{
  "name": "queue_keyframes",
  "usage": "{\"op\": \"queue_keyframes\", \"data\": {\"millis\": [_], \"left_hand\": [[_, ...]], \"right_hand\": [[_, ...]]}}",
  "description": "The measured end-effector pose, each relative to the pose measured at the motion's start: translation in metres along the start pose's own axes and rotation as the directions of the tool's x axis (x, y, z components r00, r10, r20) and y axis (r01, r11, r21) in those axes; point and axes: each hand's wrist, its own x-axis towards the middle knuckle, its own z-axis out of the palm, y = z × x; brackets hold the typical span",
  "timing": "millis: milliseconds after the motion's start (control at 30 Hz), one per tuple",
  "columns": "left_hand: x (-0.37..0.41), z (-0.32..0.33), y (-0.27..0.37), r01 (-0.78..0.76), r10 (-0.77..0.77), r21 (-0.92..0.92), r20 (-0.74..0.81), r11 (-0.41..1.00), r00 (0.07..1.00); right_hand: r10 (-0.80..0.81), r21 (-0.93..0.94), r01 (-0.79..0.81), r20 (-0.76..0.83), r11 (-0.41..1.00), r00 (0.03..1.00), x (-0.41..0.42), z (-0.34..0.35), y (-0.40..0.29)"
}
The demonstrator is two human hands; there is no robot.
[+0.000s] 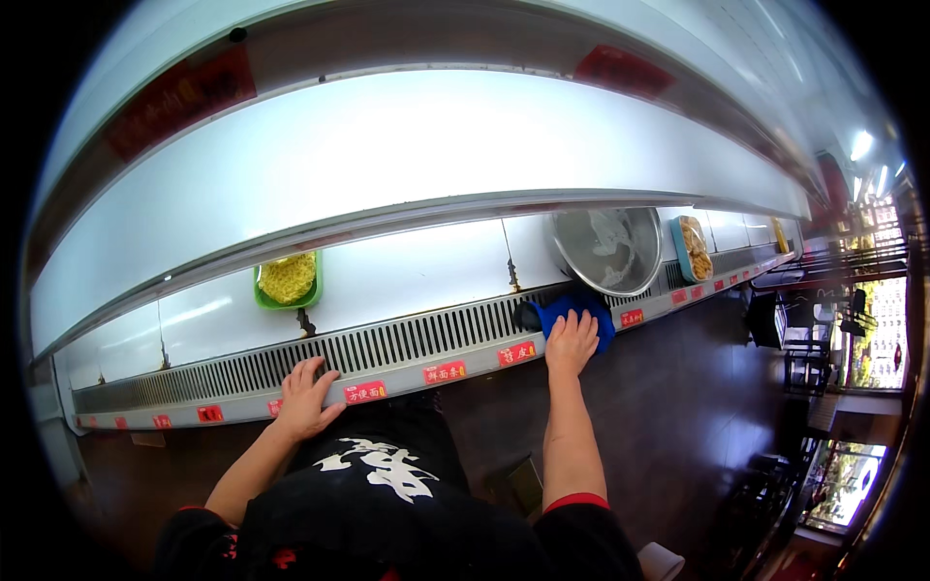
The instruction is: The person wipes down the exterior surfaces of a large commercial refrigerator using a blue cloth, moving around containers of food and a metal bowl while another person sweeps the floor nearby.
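Note:
Under my right hand [572, 340], at the front edge of a refrigerated display shelf, is a blue cloth [590, 309] with a dark end; my fingers press on it. The cloth lies over the slotted metal vent grille [407, 341] and hangs a little past its rim. A large stainless steel bowl [609, 250] with whitish liquid or residue stands just behind the cloth. My left hand [309, 398] rests on the shelf's front rail with its fingers spread over the grille, holding nothing.
A green container of yellow noodles [289, 282] stands behind my left hand. Right of the bowl is a light-blue container of tan food [692, 248]. An upper shelf [407, 138] overhangs the lower one. Red labels line the front rail [468, 369]. Tables and chairs [806, 363] stand far right.

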Motion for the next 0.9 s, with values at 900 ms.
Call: {"op": "queue_keyframes", "data": {"millis": [900], "left_hand": [[0.003,-0.005,0.004,0.031,-0.034,0.044,0.065,0.999,0.997]], "right_hand": [[-0.061,0.087,0.03,0.368,0.996,0.928,0.026,0.001,-0.128]]}}
